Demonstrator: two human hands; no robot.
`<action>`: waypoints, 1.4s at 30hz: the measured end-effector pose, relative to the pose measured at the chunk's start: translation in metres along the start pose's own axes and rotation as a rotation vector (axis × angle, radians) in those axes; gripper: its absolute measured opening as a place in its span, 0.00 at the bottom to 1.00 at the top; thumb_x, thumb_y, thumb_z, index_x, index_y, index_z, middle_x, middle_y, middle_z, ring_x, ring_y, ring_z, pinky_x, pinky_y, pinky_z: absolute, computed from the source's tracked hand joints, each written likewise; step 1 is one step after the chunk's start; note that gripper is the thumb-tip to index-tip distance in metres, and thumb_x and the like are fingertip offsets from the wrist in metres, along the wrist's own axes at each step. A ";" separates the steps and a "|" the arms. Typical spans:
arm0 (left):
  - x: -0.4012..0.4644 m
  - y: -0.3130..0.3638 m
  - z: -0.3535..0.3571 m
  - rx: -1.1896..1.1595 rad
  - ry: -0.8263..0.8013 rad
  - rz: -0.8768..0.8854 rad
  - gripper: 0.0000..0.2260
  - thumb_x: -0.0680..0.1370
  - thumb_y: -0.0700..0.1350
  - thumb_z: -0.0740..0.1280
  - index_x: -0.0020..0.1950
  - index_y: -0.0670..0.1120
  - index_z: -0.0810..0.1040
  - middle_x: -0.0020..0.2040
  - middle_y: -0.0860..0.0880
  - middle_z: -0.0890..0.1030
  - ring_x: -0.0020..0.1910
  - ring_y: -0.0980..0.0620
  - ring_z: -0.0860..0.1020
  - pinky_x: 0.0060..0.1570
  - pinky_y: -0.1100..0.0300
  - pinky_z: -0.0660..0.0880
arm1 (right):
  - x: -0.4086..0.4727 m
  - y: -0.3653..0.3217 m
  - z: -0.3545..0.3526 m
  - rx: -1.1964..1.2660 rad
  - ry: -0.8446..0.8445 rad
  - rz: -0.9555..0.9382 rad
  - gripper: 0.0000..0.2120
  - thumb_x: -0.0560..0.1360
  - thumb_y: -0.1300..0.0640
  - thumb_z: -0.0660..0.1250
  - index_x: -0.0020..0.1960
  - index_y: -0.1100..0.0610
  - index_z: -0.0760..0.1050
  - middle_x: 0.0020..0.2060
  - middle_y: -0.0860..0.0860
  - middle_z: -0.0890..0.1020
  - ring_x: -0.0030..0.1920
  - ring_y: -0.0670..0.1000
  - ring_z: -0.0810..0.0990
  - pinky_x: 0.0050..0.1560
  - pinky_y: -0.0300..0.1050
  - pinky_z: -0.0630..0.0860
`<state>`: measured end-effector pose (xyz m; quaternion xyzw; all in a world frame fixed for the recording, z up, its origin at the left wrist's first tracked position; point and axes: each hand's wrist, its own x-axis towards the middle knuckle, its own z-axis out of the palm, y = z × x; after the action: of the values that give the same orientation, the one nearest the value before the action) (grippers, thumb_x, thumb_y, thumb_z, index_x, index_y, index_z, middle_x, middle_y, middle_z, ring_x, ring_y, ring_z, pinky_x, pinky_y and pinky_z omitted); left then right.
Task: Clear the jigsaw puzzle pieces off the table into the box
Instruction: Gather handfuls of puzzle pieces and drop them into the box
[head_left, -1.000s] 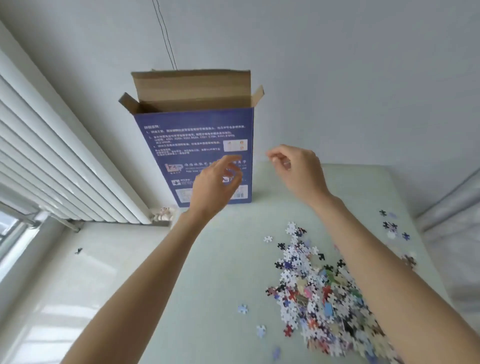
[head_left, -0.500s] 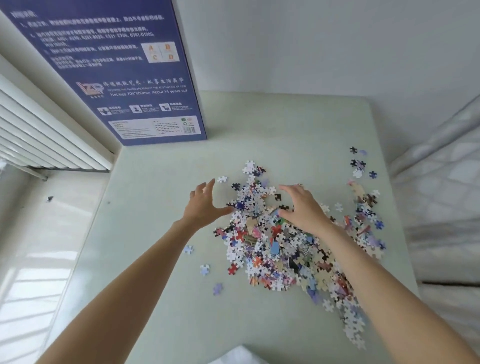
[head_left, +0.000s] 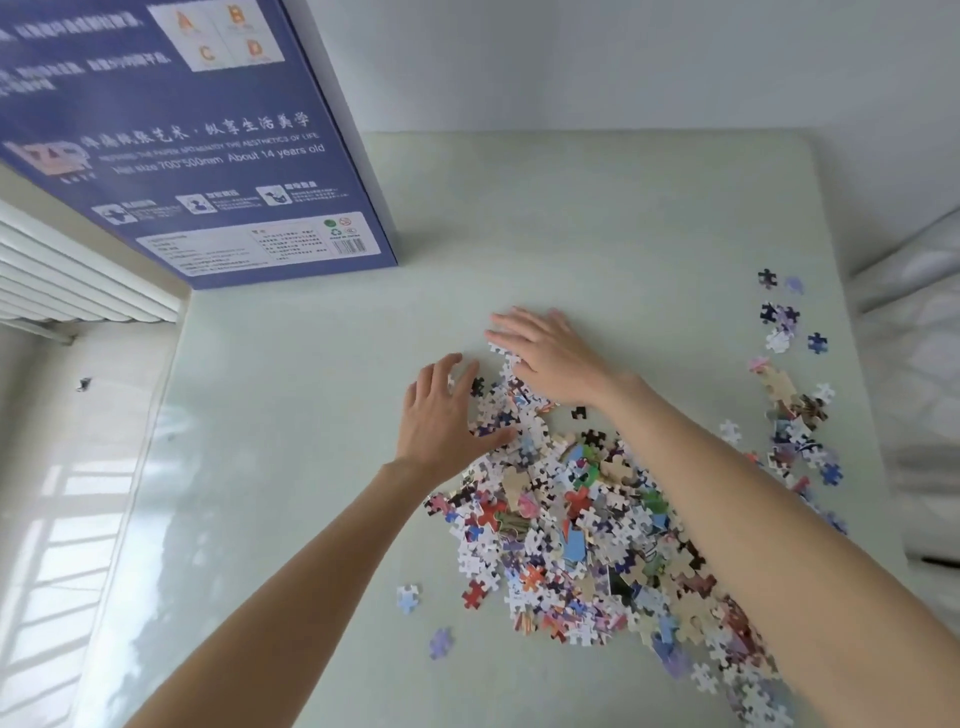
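On the bench (head_left: 597, 218) almost everything is still out: the main pile of puzzle pieces (head_left: 582, 525) runs from mid-bench toward the near right edge, partly hidden under your right forearm, so judge the task as barely started. Far left, the blue box (head_left: 208, 156) stands upright at the bench's far-left corner, well apart from the pile; its opening is out of frame, so you can't tell what is already inside. Your left hand (head_left: 441, 415) lies flat on the left edge of the pile's far end, fingers straight and spread, thumb pressing into pieces, holding nothing. Your right hand (head_left: 550, 358) lies palm-down on the far tip of the pile, fingers straight, touching pieces, nothing pinched. Both read as set up for a scoop or rake, but that's a guess. Counts: one box, two hands, one main pile with far too many pieces to count, well into the hundreds by the look. A second loose scatter (head_left: 795, 395) sits along the right edge, a few dozen pieces, apart from the main pile. Three strays lie on the near left of the pile: a red piece (head_left: 475, 594) just beside it, a pale blue piece (head_left: 408, 597) and a lilac piece (head_left: 440, 643) further out. One black piece (head_left: 578, 412) sits just near your right wrist. Left to do: the main pile, the right scatter, the strays.
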<state>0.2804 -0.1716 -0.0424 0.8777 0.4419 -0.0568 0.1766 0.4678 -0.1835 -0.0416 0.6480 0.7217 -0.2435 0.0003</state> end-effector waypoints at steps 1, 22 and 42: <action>-0.003 0.000 -0.001 -0.019 0.014 0.016 0.42 0.67 0.72 0.60 0.74 0.51 0.58 0.73 0.49 0.59 0.71 0.48 0.57 0.70 0.53 0.57 | -0.008 0.000 0.002 0.002 0.008 -0.026 0.23 0.81 0.56 0.52 0.75 0.50 0.56 0.76 0.48 0.54 0.75 0.50 0.49 0.75 0.56 0.44; -0.035 0.031 -0.004 -0.210 -0.303 0.078 0.45 0.63 0.59 0.76 0.73 0.49 0.58 0.65 0.47 0.65 0.63 0.49 0.66 0.64 0.57 0.65 | -0.102 -0.025 0.013 0.056 -0.224 0.129 0.44 0.63 0.36 0.71 0.70 0.56 0.60 0.64 0.52 0.67 0.63 0.52 0.65 0.64 0.47 0.66; -0.058 0.043 0.000 -0.198 -0.273 0.047 0.30 0.72 0.57 0.70 0.69 0.48 0.65 0.58 0.47 0.76 0.55 0.47 0.75 0.52 0.56 0.71 | -0.144 -0.028 0.008 0.243 0.005 0.209 0.24 0.73 0.48 0.69 0.67 0.49 0.67 0.66 0.45 0.73 0.64 0.48 0.72 0.56 0.42 0.67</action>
<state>0.2802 -0.2388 -0.0167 0.8503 0.3964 -0.1276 0.3217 0.4624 -0.3219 0.0068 0.7154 0.6156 -0.3260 -0.0543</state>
